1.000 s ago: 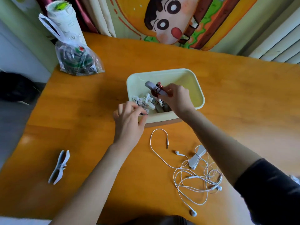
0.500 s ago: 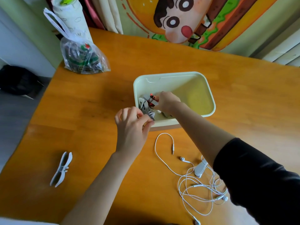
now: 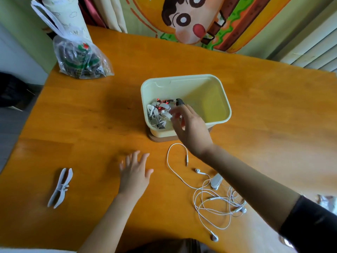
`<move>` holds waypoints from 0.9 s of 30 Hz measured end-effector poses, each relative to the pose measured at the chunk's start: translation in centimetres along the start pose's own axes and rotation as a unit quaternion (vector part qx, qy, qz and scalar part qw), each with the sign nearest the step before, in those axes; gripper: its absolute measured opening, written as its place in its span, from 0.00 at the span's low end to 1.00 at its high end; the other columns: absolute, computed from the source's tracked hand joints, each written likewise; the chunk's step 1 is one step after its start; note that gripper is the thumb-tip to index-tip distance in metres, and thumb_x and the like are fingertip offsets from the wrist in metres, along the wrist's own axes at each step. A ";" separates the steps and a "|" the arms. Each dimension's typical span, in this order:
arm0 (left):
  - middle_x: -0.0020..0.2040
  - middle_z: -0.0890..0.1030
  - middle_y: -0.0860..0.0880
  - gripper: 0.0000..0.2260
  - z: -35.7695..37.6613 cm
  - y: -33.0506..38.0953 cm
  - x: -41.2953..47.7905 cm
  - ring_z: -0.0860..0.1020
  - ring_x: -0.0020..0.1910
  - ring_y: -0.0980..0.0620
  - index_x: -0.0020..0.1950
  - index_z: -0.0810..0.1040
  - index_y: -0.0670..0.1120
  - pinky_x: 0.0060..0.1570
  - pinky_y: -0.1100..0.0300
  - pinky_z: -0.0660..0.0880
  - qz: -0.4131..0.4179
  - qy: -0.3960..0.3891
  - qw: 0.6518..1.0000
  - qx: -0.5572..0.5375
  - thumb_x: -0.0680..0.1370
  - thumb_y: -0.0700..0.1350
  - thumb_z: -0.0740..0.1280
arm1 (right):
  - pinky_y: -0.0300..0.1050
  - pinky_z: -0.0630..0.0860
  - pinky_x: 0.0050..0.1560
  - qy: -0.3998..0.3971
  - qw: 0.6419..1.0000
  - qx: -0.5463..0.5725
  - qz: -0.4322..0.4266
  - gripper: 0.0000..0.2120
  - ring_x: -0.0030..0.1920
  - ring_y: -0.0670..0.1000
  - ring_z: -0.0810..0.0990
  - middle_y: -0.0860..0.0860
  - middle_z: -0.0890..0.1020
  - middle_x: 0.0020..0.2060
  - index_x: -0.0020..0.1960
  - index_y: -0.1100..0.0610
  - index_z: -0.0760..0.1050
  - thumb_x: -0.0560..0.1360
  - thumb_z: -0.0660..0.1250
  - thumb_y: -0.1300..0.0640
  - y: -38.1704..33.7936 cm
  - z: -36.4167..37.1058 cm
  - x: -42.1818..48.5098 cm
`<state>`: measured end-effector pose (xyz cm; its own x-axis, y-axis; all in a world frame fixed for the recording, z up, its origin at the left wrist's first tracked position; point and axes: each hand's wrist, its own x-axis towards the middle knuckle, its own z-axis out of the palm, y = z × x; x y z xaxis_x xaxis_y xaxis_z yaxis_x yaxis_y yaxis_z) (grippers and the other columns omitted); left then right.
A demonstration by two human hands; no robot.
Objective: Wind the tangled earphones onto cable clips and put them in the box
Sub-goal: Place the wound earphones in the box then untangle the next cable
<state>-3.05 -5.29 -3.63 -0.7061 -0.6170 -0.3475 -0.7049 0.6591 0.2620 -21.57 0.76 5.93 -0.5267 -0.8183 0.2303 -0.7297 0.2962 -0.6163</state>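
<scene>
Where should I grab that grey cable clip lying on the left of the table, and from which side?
Pinch the grey cable clip at its narrow middle, coming down from above. It lies flat on the table and its arms splay apart at both ends, so the waist looks easiest.

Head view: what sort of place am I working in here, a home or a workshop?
Most likely a home, perhaps a child's room: the orange wooden table sits in front of a cartoon-character hanging, with curtains beside it.
</scene>
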 end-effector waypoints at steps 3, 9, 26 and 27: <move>0.78 0.53 0.49 0.28 0.5 -0.6 0.4 0.52 0.76 0.45 0.77 0.54 0.58 0.72 0.39 0.53 -0.015 -0.054 0.998 0.022 0.79 0.57 0.61 | 0.40 0.73 0.34 -0.058 0.997 -0.039 -0.030 0.07 0.38 0.42 0.71 0.50 0.77 0.45 0.53 0.58 0.74 0.78 0.61 0.57 1.5 0.4 -4.2; 0.77 0.56 0.50 0.29 -0.2 -0.7 1.4 0.53 0.75 0.45 0.75 0.58 0.59 0.70 0.35 0.55 -0.029 -0.049 0.998 0.002 0.77 0.56 0.66 | 0.44 0.72 0.59 -0.254 0.934 -0.215 0.133 0.20 0.62 0.52 0.71 0.53 0.71 0.63 0.69 0.55 0.64 0.79 0.59 0.49 5.9 1.9 -10.1; 0.74 0.60 0.47 0.21 0.2 2.5 -1.2 0.61 0.72 0.47 0.74 0.62 0.52 0.68 0.53 0.66 0.040 -0.072 0.996 0.015 0.81 0.45 0.60 | 0.52 0.77 0.49 -0.129 0.938 -0.085 0.310 0.14 0.52 0.59 0.78 0.59 0.77 0.53 0.58 0.63 0.74 0.74 0.61 0.71 9.7 -1.2 -16.7; 0.72 0.63 0.48 0.19 0.3 3.1 -1.6 0.63 0.70 0.48 0.72 0.64 0.52 0.66 0.55 0.69 0.044 -0.076 0.996 -0.024 0.81 0.46 0.61 | 0.52 0.78 0.49 -0.111 0.947 -0.065 0.294 0.12 0.50 0.59 0.79 0.59 0.78 0.51 0.56 0.63 0.75 0.73 0.63 0.71 9.4 -1.3 -16.8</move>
<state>-4.15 -2.15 -2.49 -0.7497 -0.4827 -0.4528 -0.6455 0.6844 0.3392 -20.16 17.88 -2.80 -0.7640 -0.5728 -0.2970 -0.3943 0.7788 -0.4879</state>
